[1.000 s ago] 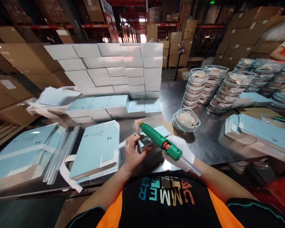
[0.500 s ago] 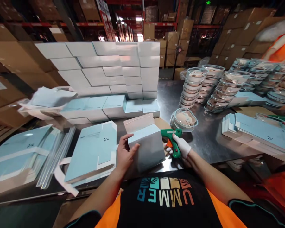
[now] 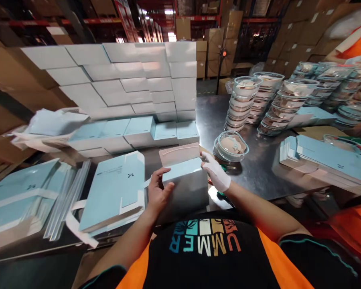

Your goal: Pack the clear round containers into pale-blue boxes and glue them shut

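Observation:
A light-blue and grey cardboard box (image 3: 185, 186) stands in front of my chest, its far flap (image 3: 180, 153) raised. My left hand (image 3: 159, 192) is bare and grips the box's left side, thumb on the near face and fingers over the top edge. On the opposite side, my right hand (image 3: 217, 175), in a white glove, holds the right edge at the flap's corner, with some fingertips hidden. Behind and below that hand, green parts of a glue gun (image 3: 222, 196) show on the table, mostly covered. A clear lidded container (image 3: 231, 146) sits just beyond.
A wall of stacked white boxes (image 3: 123, 84) rises at the back left. Flat blue cartons (image 3: 111, 184) lie to the left beside clear plastic strips (image 3: 66, 200). Stacks of round containers (image 3: 243, 104) and more flat cartons (image 3: 331, 164) occupy the right. Another person's orange clothing (image 3: 356, 42) shows far right.
My right hand has let go of the green glue gun, now down on the table, and has moved up and left onto the box's right edge. My left hand keeps its hold.

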Demonstrator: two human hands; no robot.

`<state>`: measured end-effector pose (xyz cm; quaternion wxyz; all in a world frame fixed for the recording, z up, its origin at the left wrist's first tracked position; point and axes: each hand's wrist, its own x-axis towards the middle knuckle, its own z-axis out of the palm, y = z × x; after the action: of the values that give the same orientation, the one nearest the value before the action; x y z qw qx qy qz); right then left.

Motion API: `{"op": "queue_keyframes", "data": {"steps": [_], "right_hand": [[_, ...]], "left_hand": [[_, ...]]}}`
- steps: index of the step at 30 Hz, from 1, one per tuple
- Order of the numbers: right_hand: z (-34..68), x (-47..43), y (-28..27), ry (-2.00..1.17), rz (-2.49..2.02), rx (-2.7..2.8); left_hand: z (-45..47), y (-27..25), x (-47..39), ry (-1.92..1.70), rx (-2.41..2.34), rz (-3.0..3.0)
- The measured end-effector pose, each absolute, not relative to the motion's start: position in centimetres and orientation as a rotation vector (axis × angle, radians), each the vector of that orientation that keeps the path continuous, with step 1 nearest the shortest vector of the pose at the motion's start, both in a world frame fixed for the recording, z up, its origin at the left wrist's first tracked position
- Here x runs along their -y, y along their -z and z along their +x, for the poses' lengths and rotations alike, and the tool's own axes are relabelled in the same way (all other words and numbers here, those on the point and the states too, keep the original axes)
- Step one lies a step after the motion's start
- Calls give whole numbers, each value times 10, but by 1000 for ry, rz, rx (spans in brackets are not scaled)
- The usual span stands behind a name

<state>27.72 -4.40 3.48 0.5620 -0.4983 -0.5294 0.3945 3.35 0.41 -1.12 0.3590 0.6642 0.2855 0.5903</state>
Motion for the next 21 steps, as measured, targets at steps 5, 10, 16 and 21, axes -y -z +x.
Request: {"op": "queue_keyframes", "data": {"steps": [5,10,16,21], "right_hand": [[277,40,-36,-881,-1160,1394],[295,49,-22,-661,-1143,1616],[294,64,-16,-431,-906,1868],[287,70,-30,-414,-908,1996]], "left_hand": [[32,17,-5,-1519,-733,1737],[37,15,-11,-1635,-613,1611],[22,-4,-22,-1477,-307,1953],[17,-12,-23,-1437,-139,2047]]}}
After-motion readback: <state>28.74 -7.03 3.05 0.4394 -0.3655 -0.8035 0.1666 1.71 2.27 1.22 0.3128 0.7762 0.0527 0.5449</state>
